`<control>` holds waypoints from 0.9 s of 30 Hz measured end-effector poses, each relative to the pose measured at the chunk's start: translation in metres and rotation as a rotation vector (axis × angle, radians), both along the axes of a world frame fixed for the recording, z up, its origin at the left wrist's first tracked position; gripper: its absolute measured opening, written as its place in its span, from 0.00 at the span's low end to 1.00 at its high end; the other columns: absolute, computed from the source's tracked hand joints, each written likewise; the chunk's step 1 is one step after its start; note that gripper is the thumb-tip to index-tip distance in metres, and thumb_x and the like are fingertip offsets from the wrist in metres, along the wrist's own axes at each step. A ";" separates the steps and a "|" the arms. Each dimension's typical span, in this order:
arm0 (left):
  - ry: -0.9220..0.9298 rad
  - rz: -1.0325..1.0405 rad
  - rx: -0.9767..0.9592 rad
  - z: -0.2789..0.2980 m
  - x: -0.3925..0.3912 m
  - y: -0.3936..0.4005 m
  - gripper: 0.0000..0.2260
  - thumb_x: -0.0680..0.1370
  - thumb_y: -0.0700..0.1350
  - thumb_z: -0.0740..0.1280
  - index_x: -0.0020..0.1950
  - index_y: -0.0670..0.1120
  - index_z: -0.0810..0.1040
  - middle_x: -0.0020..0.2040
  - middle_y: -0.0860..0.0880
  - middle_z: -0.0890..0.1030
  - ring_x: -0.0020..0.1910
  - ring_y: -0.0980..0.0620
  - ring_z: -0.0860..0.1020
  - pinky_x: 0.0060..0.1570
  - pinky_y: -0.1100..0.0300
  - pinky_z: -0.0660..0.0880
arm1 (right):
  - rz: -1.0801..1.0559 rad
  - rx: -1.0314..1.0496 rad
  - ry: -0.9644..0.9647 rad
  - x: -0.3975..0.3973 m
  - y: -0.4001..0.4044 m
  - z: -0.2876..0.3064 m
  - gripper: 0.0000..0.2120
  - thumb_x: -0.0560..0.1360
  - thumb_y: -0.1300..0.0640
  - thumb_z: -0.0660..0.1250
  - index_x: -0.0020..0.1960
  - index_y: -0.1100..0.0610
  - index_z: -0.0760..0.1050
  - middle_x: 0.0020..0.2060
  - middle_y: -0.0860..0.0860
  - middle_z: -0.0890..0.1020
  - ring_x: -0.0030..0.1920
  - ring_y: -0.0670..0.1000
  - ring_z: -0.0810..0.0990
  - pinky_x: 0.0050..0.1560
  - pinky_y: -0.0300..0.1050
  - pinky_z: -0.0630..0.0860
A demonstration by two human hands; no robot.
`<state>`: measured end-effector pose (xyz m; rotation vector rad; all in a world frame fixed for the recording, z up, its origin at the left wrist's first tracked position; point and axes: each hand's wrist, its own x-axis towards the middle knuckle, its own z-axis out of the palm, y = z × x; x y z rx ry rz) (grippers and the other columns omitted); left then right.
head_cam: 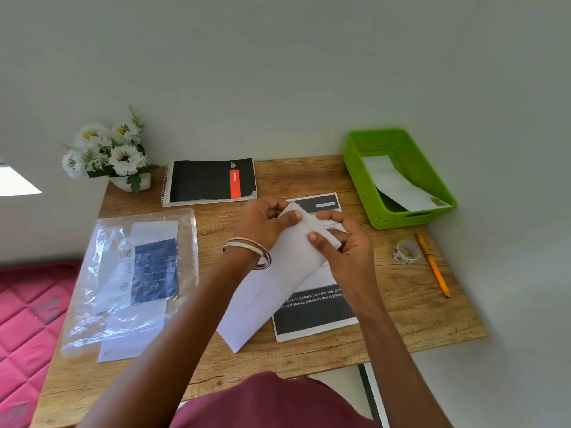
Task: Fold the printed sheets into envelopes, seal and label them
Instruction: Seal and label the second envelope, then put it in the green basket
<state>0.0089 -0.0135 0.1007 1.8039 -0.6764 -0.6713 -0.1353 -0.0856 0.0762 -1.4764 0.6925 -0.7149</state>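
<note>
Farthest left, at the far left corner of the tabletop (401, 304), stands a small white pot of white flowers (106, 151), and nearer along the left edge lies a clear plastic packet (133, 279) holding white envelopes and a dark blue printed card. Just beside the flowers, against the far edge, a black spiral notebook (211, 182) with a red stripe lies flat. Next, over the middle of the tabletop, both hands grasp a white envelope (272, 291) that slants from near the front edge up toward the fingers. The left hand (262, 225), with bangles on its wrist, pinches the envelope's upper end with thumb on top and curled fingers behind; the right hand (343, 242) grips that same end from the other side, thumb pressed on the paper. Under the envelope a printed sheet (315, 316) with dark bands and white text lies flat on the tabletop, partly covered by the envelope and the hands. Further right, at the far right corner, a green plastic basket (432, 168) holds a white envelope (398, 183) leaning inside it. Near the right edge, a roll of tape (406, 251) rests just beside a yellow pencil (432, 264) that lies pointing toward the front edge.
</note>
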 end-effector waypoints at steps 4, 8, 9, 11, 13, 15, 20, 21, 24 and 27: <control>-0.088 -0.048 0.003 0.005 -0.007 0.000 0.04 0.74 0.46 0.70 0.46 0.47 0.80 0.40 0.52 0.81 0.36 0.57 0.80 0.31 0.69 0.74 | -0.014 0.022 0.073 0.005 -0.002 0.013 0.12 0.73 0.54 0.72 0.55 0.56 0.79 0.41 0.56 0.85 0.44 0.56 0.84 0.44 0.56 0.81; -0.024 0.004 -0.030 0.008 -0.007 0.000 0.02 0.73 0.45 0.70 0.43 0.47 0.81 0.38 0.53 0.81 0.35 0.55 0.80 0.31 0.67 0.74 | 0.016 -0.037 0.136 0.008 -0.007 0.016 0.07 0.74 0.55 0.71 0.47 0.59 0.83 0.40 0.53 0.86 0.42 0.55 0.84 0.44 0.55 0.80; 0.028 0.044 -0.049 0.009 -0.006 0.000 0.02 0.73 0.44 0.71 0.42 0.46 0.81 0.39 0.52 0.82 0.36 0.52 0.80 0.32 0.65 0.74 | 0.025 -0.034 0.130 0.007 -0.007 0.017 0.06 0.74 0.56 0.70 0.47 0.59 0.83 0.40 0.53 0.86 0.42 0.54 0.84 0.43 0.52 0.80; 0.105 0.118 -0.070 0.011 -0.005 0.001 0.03 0.73 0.43 0.70 0.40 0.46 0.82 0.39 0.51 0.81 0.36 0.51 0.79 0.34 0.64 0.73 | 0.053 0.003 0.096 0.003 -0.008 0.018 0.05 0.75 0.60 0.69 0.48 0.57 0.83 0.39 0.53 0.86 0.41 0.51 0.84 0.41 0.47 0.79; 0.131 0.156 -0.089 0.013 -0.005 0.002 0.05 0.74 0.43 0.70 0.38 0.47 0.82 0.38 0.51 0.81 0.37 0.50 0.78 0.36 0.61 0.73 | 0.100 0.038 0.061 -0.002 -0.008 0.018 0.06 0.76 0.63 0.67 0.50 0.56 0.82 0.40 0.53 0.86 0.41 0.51 0.84 0.41 0.45 0.80; 0.089 0.162 -0.090 0.014 -0.006 0.002 0.06 0.75 0.43 0.69 0.38 0.48 0.82 0.40 0.51 0.81 0.39 0.49 0.78 0.39 0.59 0.74 | 0.150 0.047 0.034 -0.005 -0.007 0.019 0.09 0.76 0.65 0.65 0.53 0.56 0.81 0.43 0.53 0.86 0.44 0.52 0.84 0.44 0.46 0.80; -0.001 0.175 -0.161 0.025 -0.004 -0.001 0.05 0.76 0.42 0.66 0.41 0.46 0.80 0.38 0.54 0.78 0.38 0.56 0.75 0.38 0.63 0.71 | 0.181 0.334 -0.176 -0.007 -0.009 0.021 0.11 0.77 0.57 0.61 0.53 0.57 0.82 0.46 0.55 0.85 0.45 0.52 0.84 0.45 0.45 0.81; 0.022 0.196 -0.194 0.031 -0.002 -0.002 0.06 0.76 0.42 0.66 0.41 0.45 0.80 0.37 0.53 0.78 0.37 0.56 0.74 0.38 0.63 0.70 | 0.152 0.408 -0.194 -0.007 -0.011 0.019 0.14 0.76 0.52 0.61 0.52 0.57 0.82 0.45 0.57 0.85 0.45 0.54 0.84 0.46 0.47 0.81; 0.161 0.277 -0.319 0.043 0.016 -0.005 0.11 0.76 0.40 0.66 0.35 0.48 0.80 0.34 0.51 0.76 0.37 0.54 0.72 0.43 0.61 0.71 | 0.090 0.411 0.042 0.000 -0.017 0.003 0.22 0.76 0.42 0.59 0.55 0.59 0.78 0.48 0.58 0.85 0.50 0.59 0.83 0.55 0.53 0.79; 0.430 0.310 -0.539 0.051 0.034 -0.006 0.12 0.77 0.39 0.63 0.34 0.47 0.79 0.35 0.50 0.76 0.39 0.51 0.73 0.44 0.60 0.72 | 0.229 0.368 0.253 0.010 -0.009 -0.012 0.23 0.76 0.40 0.60 0.60 0.56 0.78 0.52 0.55 0.84 0.53 0.58 0.82 0.56 0.52 0.77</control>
